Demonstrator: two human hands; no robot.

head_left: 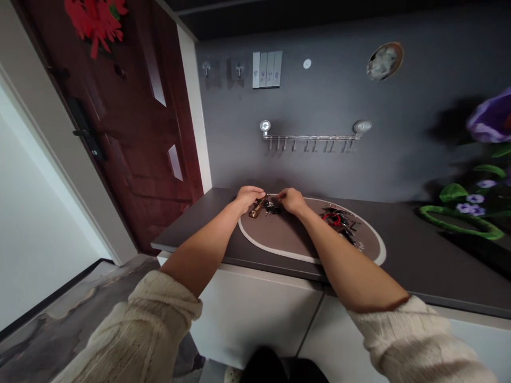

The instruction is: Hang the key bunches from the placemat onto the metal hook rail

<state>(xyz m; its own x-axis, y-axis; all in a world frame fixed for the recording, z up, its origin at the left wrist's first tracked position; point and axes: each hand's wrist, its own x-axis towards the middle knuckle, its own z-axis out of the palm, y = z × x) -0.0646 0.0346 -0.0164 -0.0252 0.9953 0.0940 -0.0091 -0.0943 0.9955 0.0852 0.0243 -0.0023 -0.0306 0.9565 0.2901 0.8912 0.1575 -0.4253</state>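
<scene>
An oval brown mat with a cream border [279, 236] lies on the dark countertop [191, 229]. My left hand [248, 198] rests over the upper end of a brown wooden piece [258, 207], which looks held by its fingers. My right hand [291, 201] sits just right of a small tangle of black metal pieces [272, 208], its fingertips pinched close to them. Whether it holds anything is hidden. Further right on the mat lies a larger heap of black items [339, 223] with a red ring [331, 219] in it, apart from both hands.
Beyond the counter, a grey wall carries a metal hook rail [311, 139] and a switch panel [266, 69]. A dark red door [131, 133] stands to the left. White cabinet fronts [255, 314] sit below the counter's near edge.
</scene>
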